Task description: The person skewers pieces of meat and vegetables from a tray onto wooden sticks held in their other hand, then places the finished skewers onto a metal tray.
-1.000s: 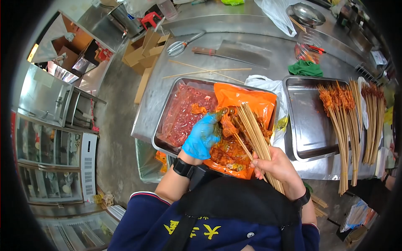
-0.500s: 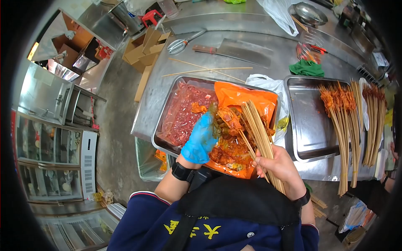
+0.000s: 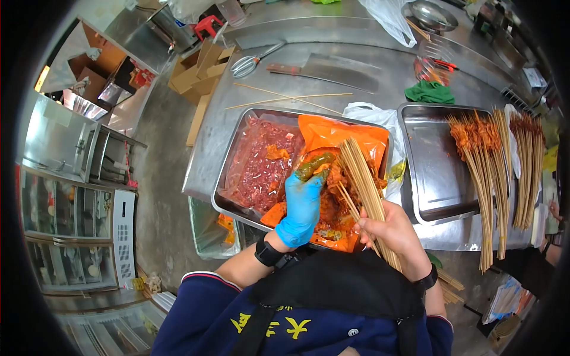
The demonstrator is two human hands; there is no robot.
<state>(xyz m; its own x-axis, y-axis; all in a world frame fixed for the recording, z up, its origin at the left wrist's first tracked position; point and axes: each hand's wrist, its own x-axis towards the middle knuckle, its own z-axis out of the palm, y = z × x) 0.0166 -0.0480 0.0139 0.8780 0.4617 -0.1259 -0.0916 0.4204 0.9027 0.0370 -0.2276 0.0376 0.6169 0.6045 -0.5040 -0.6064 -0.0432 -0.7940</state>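
Note:
My left hand (image 3: 301, 207), in a blue glove smeared with sauce, curls its fingers over the marinated meat (image 3: 338, 216); the fingers hide most of the piece in them. Beside it, my bare right hand (image 3: 390, 230) grips a thick bundle of bamboo skewers (image 3: 363, 175). From the same hand, a couple of skewers (image 3: 348, 200) stick out apart from the bundle, tips pointing at the meat by my left fingers. The meat lies on an opened orange bag (image 3: 344, 135) inside a metal tray (image 3: 242, 127). A clear bag of raw red meat (image 3: 261, 160) fills the tray's left side.
A second metal tray (image 3: 442, 204) stands right, with skewered meat (image 3: 475, 133) laid across its edge and more skewers (image 3: 529, 178) beyond. Behind lie a cleaver (image 3: 335, 72), scissors (image 3: 252, 62), loose skewers (image 3: 288, 99) and a green cloth (image 3: 428, 92). A lined bin (image 3: 205, 234) stands below left.
My left hand has moved right, closer to the skewer tips, and its fingers have turned toward them. My right hand keeps its hold on the bundle. The view has shifted slightly.

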